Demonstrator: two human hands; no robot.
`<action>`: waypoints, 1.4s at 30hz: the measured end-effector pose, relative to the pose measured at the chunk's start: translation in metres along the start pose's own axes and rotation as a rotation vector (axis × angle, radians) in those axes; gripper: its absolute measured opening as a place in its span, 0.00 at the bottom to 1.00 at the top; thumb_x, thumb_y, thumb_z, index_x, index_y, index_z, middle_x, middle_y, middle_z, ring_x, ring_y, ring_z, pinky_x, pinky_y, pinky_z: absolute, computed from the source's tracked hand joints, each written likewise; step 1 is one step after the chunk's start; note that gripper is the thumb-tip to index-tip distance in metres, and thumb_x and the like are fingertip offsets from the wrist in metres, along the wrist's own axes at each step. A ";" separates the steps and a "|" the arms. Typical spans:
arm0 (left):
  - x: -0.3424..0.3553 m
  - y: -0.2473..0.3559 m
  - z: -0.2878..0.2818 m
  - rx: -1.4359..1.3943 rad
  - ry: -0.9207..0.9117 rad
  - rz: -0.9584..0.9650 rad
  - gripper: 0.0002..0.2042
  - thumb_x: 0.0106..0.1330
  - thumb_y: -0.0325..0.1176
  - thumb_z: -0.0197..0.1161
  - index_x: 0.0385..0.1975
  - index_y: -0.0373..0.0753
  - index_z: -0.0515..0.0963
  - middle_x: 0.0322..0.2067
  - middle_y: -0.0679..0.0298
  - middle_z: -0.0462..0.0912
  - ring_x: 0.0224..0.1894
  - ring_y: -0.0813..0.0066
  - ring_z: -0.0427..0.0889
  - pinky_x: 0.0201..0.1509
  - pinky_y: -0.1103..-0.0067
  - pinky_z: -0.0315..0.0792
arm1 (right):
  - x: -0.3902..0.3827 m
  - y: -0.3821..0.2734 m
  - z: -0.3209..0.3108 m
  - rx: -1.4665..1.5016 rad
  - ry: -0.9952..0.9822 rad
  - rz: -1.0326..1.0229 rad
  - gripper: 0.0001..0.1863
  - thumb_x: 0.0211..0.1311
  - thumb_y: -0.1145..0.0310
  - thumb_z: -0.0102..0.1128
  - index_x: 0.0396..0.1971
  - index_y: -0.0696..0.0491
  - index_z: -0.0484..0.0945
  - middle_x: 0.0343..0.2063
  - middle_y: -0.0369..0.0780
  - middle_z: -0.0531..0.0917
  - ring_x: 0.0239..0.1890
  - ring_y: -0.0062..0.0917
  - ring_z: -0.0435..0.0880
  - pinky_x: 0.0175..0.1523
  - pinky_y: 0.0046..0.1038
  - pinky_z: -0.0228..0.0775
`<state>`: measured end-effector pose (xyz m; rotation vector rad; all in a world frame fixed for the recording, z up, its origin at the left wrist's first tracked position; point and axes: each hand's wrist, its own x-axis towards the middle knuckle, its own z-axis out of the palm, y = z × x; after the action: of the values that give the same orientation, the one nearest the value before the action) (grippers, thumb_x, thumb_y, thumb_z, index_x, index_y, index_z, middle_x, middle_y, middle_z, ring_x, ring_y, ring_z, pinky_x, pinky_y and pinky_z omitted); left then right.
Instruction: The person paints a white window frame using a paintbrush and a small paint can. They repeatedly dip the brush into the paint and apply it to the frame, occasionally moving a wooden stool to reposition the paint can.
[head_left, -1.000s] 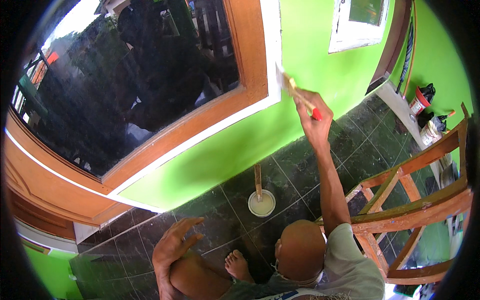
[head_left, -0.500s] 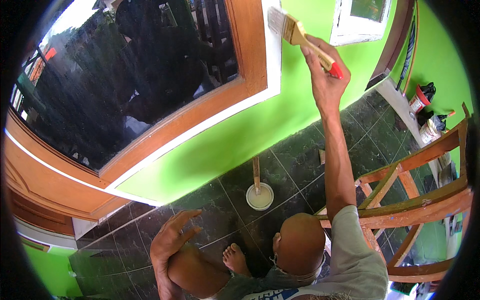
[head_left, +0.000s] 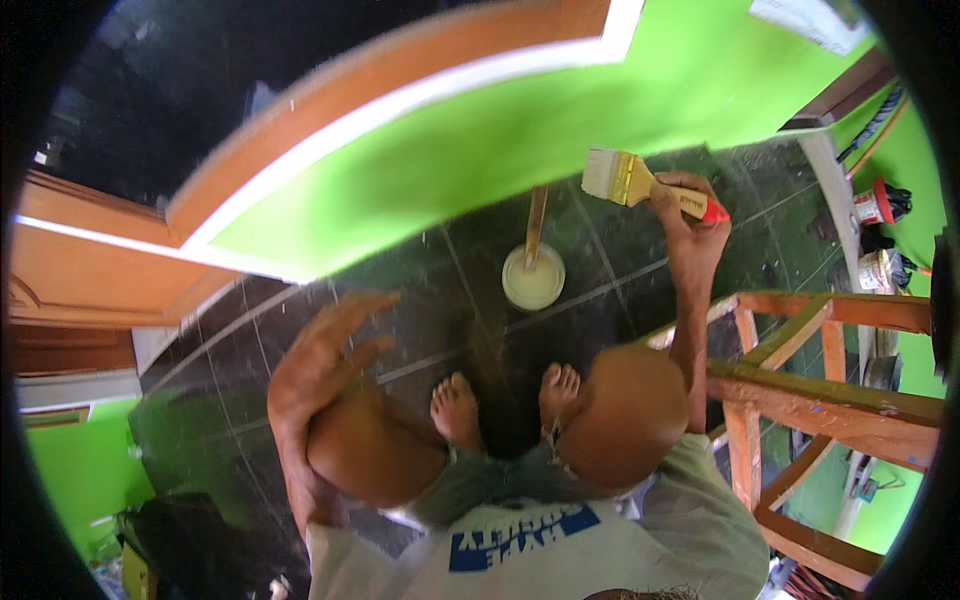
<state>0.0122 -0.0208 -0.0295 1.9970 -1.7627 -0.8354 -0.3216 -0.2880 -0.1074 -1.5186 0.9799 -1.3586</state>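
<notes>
My right hand [head_left: 690,215] grips a wide paintbrush [head_left: 655,188] by its wooden, red-tipped handle. The brush's pale bristles point left, with the green wall behind them; they touch nothing. Below and left of the brush, a round tub of whitish paint [head_left: 541,289] stands on the dark tiles, and a wooden stick [head_left: 537,222] leans up out of it. My left hand [head_left: 325,355] rests by my left knee, fingers stretched out and apart, holding nothing.
A white-edged orange window frame [head_left: 400,80] runs above the green wall [head_left: 390,160]. On the right stands a wooden ladder-like frame [head_left: 830,405], close to my right arm. Red and white buckets [head_left: 875,207] sit along the far right wall. A dark bag [head_left: 190,545] lies lower left.
My right hand has brought the paintbrush down and away from the white window edge. The view has tilted lower, showing both feet. My left hand stays by the knee.
</notes>
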 end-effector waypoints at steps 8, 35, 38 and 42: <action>-0.002 0.021 0.000 -0.038 0.036 0.023 0.23 0.68 0.33 0.68 0.63 0.41 0.76 0.61 0.54 0.80 0.65 0.51 0.76 0.70 0.63 0.68 | -0.047 0.026 0.026 -0.324 -0.554 0.185 0.08 0.64 0.70 0.68 0.37 0.60 0.85 0.26 0.39 0.88 0.29 0.17 0.85 0.36 0.24 0.77; -0.019 0.028 0.006 -0.106 0.274 0.199 0.22 0.66 0.28 0.68 0.60 0.37 0.77 0.56 0.53 0.82 0.60 0.53 0.80 0.65 0.66 0.72 | -0.091 0.080 0.021 -0.312 -0.326 0.291 0.08 0.66 0.68 0.67 0.38 0.58 0.84 0.28 0.41 0.88 0.28 0.22 0.87 0.36 0.25 0.80; -0.016 0.025 0.004 -0.087 0.215 0.203 0.24 0.66 0.29 0.69 0.63 0.38 0.76 0.58 0.52 0.81 0.60 0.52 0.80 0.65 0.65 0.72 | -0.109 0.118 0.009 0.070 -0.110 0.557 0.10 0.67 0.69 0.65 0.41 0.61 0.83 0.30 0.43 0.88 0.29 0.25 0.88 0.37 0.26 0.83; -0.011 0.016 0.000 -0.033 0.087 0.068 0.24 0.66 0.29 0.69 0.63 0.38 0.75 0.58 0.52 0.81 0.61 0.52 0.79 0.66 0.65 0.71 | -0.134 0.168 -0.006 0.484 0.059 0.874 0.11 0.70 0.65 0.61 0.39 0.58 0.83 0.31 0.43 0.88 0.30 0.29 0.89 0.40 0.32 0.87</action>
<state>-0.0007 -0.0128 -0.0172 1.9114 -1.7460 -0.7397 -0.3435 -0.2177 -0.3093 -0.5608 1.0660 -0.8945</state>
